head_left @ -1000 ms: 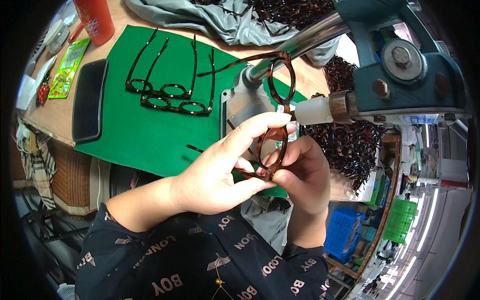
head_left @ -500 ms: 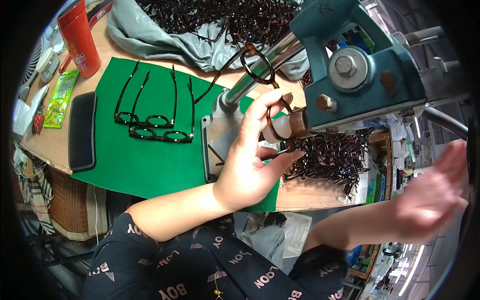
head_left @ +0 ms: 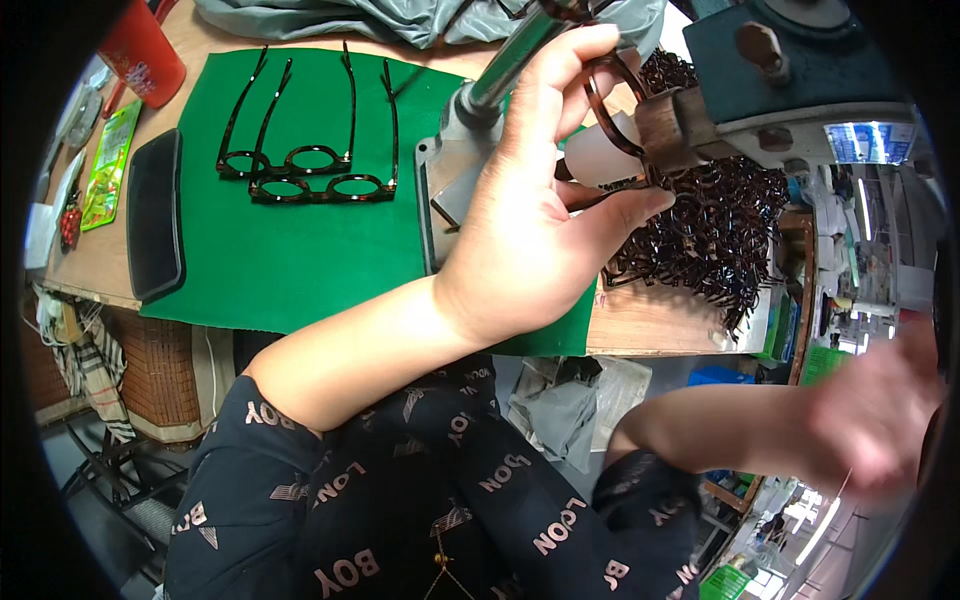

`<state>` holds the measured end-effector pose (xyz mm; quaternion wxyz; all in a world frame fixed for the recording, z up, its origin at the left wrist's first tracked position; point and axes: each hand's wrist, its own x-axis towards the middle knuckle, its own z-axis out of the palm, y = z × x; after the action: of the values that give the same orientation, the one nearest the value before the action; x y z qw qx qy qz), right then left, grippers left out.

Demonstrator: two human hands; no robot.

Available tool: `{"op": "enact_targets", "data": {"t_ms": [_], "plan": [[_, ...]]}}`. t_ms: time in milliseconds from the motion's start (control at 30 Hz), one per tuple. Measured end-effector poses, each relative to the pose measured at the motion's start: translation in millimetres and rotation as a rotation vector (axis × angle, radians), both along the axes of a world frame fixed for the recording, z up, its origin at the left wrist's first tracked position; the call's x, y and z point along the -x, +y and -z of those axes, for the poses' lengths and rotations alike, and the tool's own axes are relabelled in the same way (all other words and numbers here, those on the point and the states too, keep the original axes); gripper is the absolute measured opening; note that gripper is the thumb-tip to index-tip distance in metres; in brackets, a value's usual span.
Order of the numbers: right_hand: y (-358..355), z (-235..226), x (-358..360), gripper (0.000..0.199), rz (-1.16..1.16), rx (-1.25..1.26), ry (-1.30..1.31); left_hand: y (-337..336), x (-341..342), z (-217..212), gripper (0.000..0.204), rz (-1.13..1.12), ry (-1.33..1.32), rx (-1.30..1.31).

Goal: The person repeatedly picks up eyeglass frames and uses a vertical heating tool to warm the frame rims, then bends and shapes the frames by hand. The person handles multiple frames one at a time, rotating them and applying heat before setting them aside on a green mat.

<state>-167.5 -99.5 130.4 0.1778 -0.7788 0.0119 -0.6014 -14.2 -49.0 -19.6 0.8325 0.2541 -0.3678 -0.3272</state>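
My left hand (head_left: 525,215) is closed on a dark tortoiseshell eyeglass frame (head_left: 597,97), fingers above and thumb below. One rim of the frame encircles or lies against a white plastic cylinder (head_left: 600,155), beside the brown metal ram (head_left: 668,130) of a teal press (head_left: 800,90). Part of the frame is hidden by my fingers or cut off at the top edge. Far to the right, my right hand (head_left: 875,415) is smeared by motion, its fingers unreadable. Two more eyeglass frames, a front one (head_left: 388,193) and a rear one (head_left: 348,163), lie with temples extended on the green mat (head_left: 300,255).
A heap of dark tortoiseshell frames (head_left: 710,225) sits under the press on the wooden table. The press's steel column (head_left: 510,65) rises from its base behind my left hand. At left are a black phone (head_left: 155,215), a green-yellow packet (head_left: 108,165) and a red tumbler (head_left: 145,55).
The view has shifted, so the table and press sit higher in the picture. My left hand keeps the eyeglass frame at the white cylinder. My right hand, blurred in both, appears lower.
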Motion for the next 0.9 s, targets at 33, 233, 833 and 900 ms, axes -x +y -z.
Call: {"op": "enact_targets", "data": {"t_ms": [33,233,833,900], "plan": [[-5.9,34.4,17.0,0.039,0.195,-0.068,0.227,13.2,-8.9,-15.4,0.078,0.042,0.035,-0.106],[18.3,231.8,44.1,0.042,0.472,-0.518,0.943,46.6,-33.6,-10.7,0.065,0.006,0.07,-0.082],[19.6,238.3,54.6,0.012,0.392,-0.674,0.787,79.5,-30.9,6.4,0.029,0.514,0.292,0.063],[12.7,243.6,55.4,0.012,0.356,-0.684,0.828,81.9,-46.8,13.9,0.023,0.739,0.146,0.137]]}}
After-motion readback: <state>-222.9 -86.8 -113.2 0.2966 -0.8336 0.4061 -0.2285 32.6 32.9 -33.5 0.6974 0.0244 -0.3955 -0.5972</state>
